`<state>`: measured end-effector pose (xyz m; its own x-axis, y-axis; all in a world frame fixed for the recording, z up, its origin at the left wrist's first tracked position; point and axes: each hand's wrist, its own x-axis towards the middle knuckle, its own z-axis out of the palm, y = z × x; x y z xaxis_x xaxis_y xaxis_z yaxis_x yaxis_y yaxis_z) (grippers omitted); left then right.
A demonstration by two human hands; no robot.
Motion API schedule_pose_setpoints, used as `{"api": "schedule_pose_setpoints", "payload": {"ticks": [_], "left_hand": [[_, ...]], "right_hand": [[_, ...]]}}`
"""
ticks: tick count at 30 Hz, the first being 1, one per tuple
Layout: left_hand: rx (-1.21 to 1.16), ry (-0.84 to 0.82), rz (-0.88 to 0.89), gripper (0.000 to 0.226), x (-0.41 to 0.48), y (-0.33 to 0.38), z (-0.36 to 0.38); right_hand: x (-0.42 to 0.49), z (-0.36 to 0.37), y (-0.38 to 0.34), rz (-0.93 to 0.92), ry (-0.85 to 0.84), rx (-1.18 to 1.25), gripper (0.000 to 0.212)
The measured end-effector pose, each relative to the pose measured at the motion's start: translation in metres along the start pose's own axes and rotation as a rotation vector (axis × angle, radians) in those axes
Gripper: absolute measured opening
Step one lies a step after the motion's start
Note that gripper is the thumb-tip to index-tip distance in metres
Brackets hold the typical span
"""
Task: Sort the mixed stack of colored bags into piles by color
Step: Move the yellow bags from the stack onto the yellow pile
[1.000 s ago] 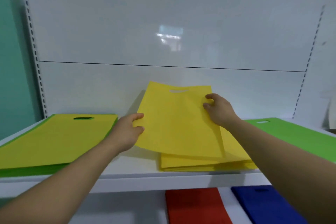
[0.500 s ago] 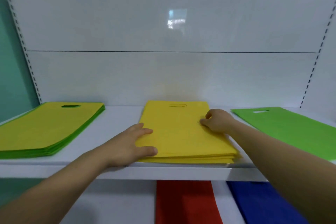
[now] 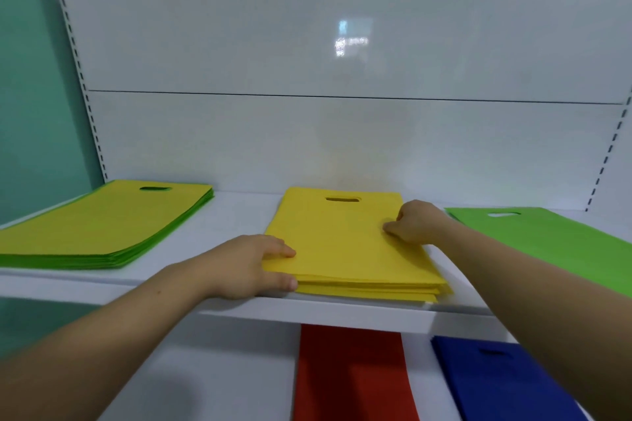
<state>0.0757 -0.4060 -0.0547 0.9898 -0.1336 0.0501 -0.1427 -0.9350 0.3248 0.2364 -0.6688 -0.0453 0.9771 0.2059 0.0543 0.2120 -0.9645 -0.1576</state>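
Where the view is nearest, at 6 o'clock, a lower shelf [image 3: 222, 369] carries a red bag [image 3: 352, 372] and, at 5 o'clock, a blue bag [image 3: 496, 383], with a narrow white strip between them and broad open white to the red bag's left. Above them runs the white front lip of the upper shelf [image 3: 342, 315], and the yellow pile [image 3: 345, 243] lies at the centre with its near edge almost flush with that lip. At 9 o'clock sits the mixed stack [image 3: 102, 225], a yellow bag on top of green ones, its near edge also close to the lip. At 3 o'clock lies the green pile [image 3: 547, 239], running out of view on the right. A wide open lane separates the mixed stack from the yellow pile, while only a slim gap parts the yellow pile from the green one. The far edges of all three come close to the white back panel [image 3: 342, 140] at 12 o'clock. The left hand [image 3: 246, 267] holds the yellow pile's near left corner, fingers lying nearly straight on top and the thumb along the pile's front edge beneath them. Farther back, the right hand [image 3: 415, 225] rests at the pile's right edge with fingers curled and knuckles up, fingertips touching the top bag; whether it pinches anything cannot be told.
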Motion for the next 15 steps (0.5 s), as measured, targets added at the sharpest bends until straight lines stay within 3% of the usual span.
{"api": "schedule_pose_setpoints", "payload": {"ticks": [2,6,7,11,15], "left_hand": [[-0.002,-0.018,-0.010,0.072,0.002,-0.001,0.000],[-0.062,-0.061,-0.061,0.125,0.001,-0.002,-0.008],[-0.074,-0.036,-0.070,0.122,0.002,-0.004,-0.010],[-0.018,0.061,-0.102,0.068,0.008,-0.020,-0.023],[0.026,0.090,-0.183,0.066,0.007,-0.048,-0.038]], "right_hand": [[0.001,-0.003,-0.002,-0.011,0.003,-0.008,0.052],[0.005,-0.015,-0.013,-0.050,0.044,0.013,0.054],[0.006,-0.019,-0.019,-0.065,0.059,0.028,0.054],[0.010,-0.029,-0.054,-0.137,0.105,0.065,0.054],[0.014,-0.028,-0.098,-0.203,0.093,0.087,0.058]]}}
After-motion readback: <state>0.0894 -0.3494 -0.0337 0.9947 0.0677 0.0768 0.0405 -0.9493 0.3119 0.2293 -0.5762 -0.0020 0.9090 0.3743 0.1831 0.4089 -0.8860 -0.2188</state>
